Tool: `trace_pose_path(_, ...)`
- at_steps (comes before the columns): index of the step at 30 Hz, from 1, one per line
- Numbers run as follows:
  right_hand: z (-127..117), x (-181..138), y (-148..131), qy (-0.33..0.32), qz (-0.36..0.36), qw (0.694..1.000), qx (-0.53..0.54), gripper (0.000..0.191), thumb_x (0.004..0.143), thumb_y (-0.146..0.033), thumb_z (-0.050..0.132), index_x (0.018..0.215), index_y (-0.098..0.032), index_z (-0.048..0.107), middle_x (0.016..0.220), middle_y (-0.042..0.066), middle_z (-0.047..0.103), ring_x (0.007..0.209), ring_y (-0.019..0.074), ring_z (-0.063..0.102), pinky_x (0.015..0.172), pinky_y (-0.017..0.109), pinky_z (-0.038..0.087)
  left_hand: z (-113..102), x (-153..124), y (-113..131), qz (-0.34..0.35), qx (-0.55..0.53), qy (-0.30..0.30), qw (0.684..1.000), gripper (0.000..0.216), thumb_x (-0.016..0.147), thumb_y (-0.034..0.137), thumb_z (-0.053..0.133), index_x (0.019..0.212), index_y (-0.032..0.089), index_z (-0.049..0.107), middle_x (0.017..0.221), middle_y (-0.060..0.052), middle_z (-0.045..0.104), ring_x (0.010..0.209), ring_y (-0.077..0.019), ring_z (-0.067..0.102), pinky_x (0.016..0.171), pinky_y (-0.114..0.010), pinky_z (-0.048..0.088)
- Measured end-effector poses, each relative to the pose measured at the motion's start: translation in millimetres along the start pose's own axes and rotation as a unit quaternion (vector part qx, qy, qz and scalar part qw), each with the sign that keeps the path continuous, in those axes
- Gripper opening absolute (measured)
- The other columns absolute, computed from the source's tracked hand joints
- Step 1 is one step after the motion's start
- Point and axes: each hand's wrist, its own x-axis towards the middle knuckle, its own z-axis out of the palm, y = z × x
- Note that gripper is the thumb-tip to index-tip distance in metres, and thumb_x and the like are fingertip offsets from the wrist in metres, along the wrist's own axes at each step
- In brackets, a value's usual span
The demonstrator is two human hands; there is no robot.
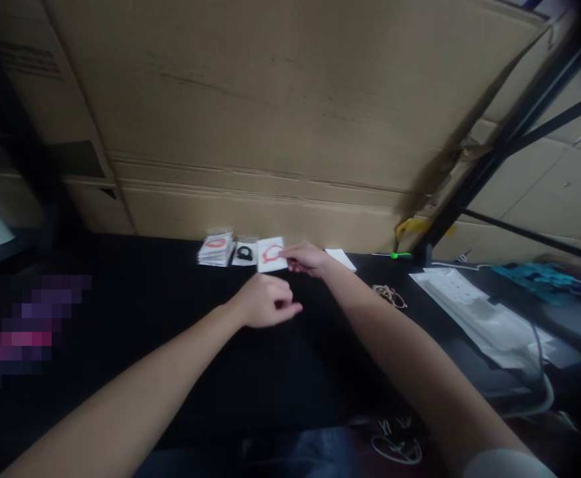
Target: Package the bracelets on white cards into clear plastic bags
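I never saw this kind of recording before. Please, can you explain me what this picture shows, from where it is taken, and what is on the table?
There is no machine here: these are a person's two bare arms and hands. The picture comes from a camera worn on the person's head, looking forward and down, so you see about what the person sees. On the black table lie a stack of small clear packets with red marks, a clear packet with a black ring, a plain white card and a tangle of tan rubber bands. The right hand seems to pinch the edge of a white card with a red ring. The left hand, loosely curled, holds nothing that I can see. Behind the table stand tan cardboard boxes.
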Motion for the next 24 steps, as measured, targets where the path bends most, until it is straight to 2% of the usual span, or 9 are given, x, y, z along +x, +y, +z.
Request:
trace_pose_path(3,33,37,-19,0.025,0.020,0.988,-0.153,0.024,0.085,-0.034,0.058,0.071,-0.014,0.063,0.056,0.003,0.060,0.052,0.0093,0.053,0.048,0.019,0.042,11,0,5,0.048,0.012,-0.119,0.992,0.033,0.085,0.036,0.055,0.057,0.020,0.059,0.057,0.002,0.056,0.055,-0.0116,0.049,0.055,-0.025,0.033)
trace_pose_path(6,52,57,-29,0.066,0.025,0.974,-0.215,0.033,0.082,-0.042,0.060,0.068,-0.012,0.063,0.058,0.007,0.062,0.064,0.0156,0.060,0.057,0.024,0.046,12,-1,0,0.022,0.022,-0.138,0.990,0.032,0.086,0.037,0.055,0.060,0.019,0.060,0.060,0.002,0.059,0.054,-0.0107,0.051,0.055,-0.024,0.033)
trace_pose_path(8,47,57,-29,0.119,0.009,0.958,-0.260,0.041,0.079,-0.051,0.060,0.068,-0.011,0.064,0.065,0.012,0.065,0.074,0.0215,0.062,0.064,0.028,0.047,9,-3,-8,-0.005,0.036,-0.125,0.991,0.029,0.087,0.036,0.053,0.065,0.019,0.062,0.064,0.002,0.061,0.058,-0.0112,0.052,0.057,-0.025,0.036)
trace_pose_path(9,38,52,-28,0.151,-0.006,0.945,-0.289,0.045,0.079,-0.055,0.057,0.070,-0.011,0.065,0.070,0.014,0.066,0.079,0.0238,0.062,0.068,0.030,0.046,8,-4,-12,-0.019,0.045,-0.108,0.993,0.026,0.087,0.035,0.053,0.069,0.019,0.063,0.069,0.001,0.062,0.062,-0.0123,0.054,0.060,-0.025,0.038)
trace_pose_path(11,12,33,-21,0.219,-0.056,0.890,-0.396,0.052,0.082,-0.060,0.048,0.073,-0.014,0.069,0.076,0.015,0.068,0.080,0.0250,0.063,0.070,0.032,0.045,8,-4,-21,-0.043,0.074,-0.059,0.995,0.019,0.087,0.033,0.053,0.081,0.020,0.065,0.080,-0.001,0.064,0.076,-0.0158,0.057,0.069,-0.028,0.042)
trace_pose_path(13,-22,7,-11,0.265,-0.071,0.841,-0.467,0.047,0.086,-0.055,0.043,0.080,-0.018,0.072,0.081,0.013,0.070,0.081,0.0249,0.064,0.073,0.033,0.045,12,-1,-30,-0.067,0.118,-0.009,0.991,0.014,0.087,0.028,0.053,0.091,0.020,0.064,0.091,-0.003,0.064,0.091,-0.0197,0.055,0.081,-0.032,0.043)
trace_pose_path(17,-85,-44,16,0.340,0.030,0.783,-0.520,0.039,0.082,-0.054,0.049,0.089,-0.023,0.073,0.089,0.012,0.070,0.089,0.0295,0.063,0.074,0.037,0.045,24,21,-50,-0.112,0.226,0.030,0.967,0.023,0.084,0.018,0.052,0.105,0.017,0.061,0.109,-0.009,0.061,0.106,-0.0250,0.050,0.093,-0.039,0.039)
trace_pose_path(20,-108,-63,35,0.341,0.093,0.775,-0.524,0.049,0.078,-0.060,0.052,0.100,-0.021,0.070,0.097,0.015,0.068,0.095,0.0320,0.062,0.076,0.039,0.045,31,47,-66,-0.138,0.279,0.000,0.950,0.027,0.085,0.016,0.048,0.109,0.016,0.060,0.116,-0.011,0.060,0.112,-0.0270,0.049,0.094,-0.040,0.038)
trace_pose_path(24,-111,-59,51,0.297,0.144,0.789,-0.519,0.072,0.069,-0.067,0.059,0.119,-0.015,0.059,0.106,0.020,0.065,0.100,0.0344,0.060,0.080,0.042,0.045,39,73,-85,-0.176,0.301,-0.045,0.936,0.022,0.085,0.018,0.048,0.096,0.016,0.067,0.097,-0.012,0.067,0.098,-0.0259,0.059,0.085,-0.037,0.044)
